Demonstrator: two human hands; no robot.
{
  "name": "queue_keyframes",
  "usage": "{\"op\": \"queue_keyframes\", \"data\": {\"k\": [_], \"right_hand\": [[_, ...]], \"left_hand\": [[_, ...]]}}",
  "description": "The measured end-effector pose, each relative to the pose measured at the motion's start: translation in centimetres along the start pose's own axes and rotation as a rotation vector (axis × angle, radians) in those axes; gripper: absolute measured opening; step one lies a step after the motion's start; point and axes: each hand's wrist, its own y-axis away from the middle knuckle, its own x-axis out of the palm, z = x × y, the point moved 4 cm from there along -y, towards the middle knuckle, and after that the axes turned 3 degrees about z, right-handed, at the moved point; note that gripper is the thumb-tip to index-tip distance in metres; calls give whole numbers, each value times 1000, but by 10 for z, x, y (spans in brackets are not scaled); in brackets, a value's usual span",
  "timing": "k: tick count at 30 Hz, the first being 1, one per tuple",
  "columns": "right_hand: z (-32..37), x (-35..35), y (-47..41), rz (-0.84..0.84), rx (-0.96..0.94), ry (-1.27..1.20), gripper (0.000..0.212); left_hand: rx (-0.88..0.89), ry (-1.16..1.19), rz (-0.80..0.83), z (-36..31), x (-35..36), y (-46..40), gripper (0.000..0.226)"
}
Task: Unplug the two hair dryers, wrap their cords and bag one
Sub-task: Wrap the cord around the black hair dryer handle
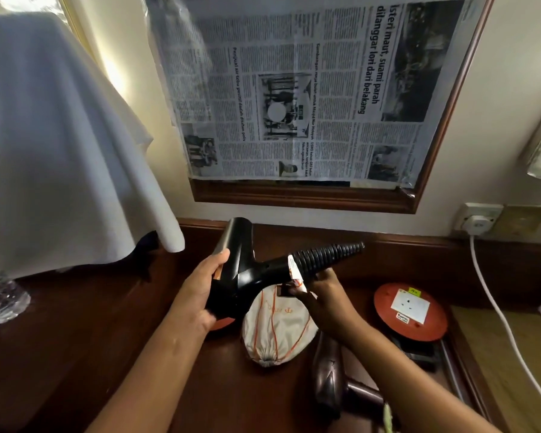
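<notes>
Nearest, at the bottom right: a dark brown hair dryer (328, 373) lying on the wooden surface (75, 339). Just beyond it, a pale drawstring bag (275, 326) with orange cord, lying flat. Above the bag, held clear of the surface: a black hair dryer (241, 270), left hand (200, 289) wrapped round its barrel, right hand (316, 292) pinching the white tag (295, 270) at the ribbed cord sleeve. Right of the bag, a red round extension reel (409, 314). Far right, a white plug (478, 225) in the wall socket.
</notes>
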Motion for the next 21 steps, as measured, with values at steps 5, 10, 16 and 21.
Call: {"op": "queue_keyframes", "data": {"k": [5, 10, 16, 21], "right_hand": [[-4, 10, -1, 129, 211, -316, 11], [9, 23, 9, 91, 413, -963, 17], [7, 23, 10, 238, 572, -1575, 32], [3, 11, -2, 507, 663, -1428, 30]], "left_hand": [[10, -13, 70, -6, -8, 2, 51], [6, -95, 62, -10, -23, -3, 61], [77, -272, 148, -16, -37, -4, 54], [100, -417, 187, -17, -43, -6, 56]]}}
